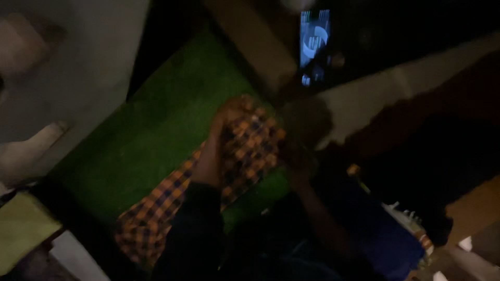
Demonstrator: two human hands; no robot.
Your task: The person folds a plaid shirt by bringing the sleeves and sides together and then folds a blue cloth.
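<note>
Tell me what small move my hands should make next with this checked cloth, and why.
Probably draw the bunched upper end flat. The left hand lies on the orange checked cloth, which sits rumpled on the green mat. The right hand is at its edge, too dark to tell its grip.

An orange-and-navy checked cloth (pixel 245 151) lies on a green mat (pixel 156 130).

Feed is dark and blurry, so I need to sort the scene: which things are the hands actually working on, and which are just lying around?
In hand:
- orange-and-navy checked cloth, lying on the green mat
- left hand, pressed on the cloth
- right hand, at the cloth's edge; grip too dark to tell

Lying about:
- lit screen
- yellow-green pad
- blue bundle
</note>
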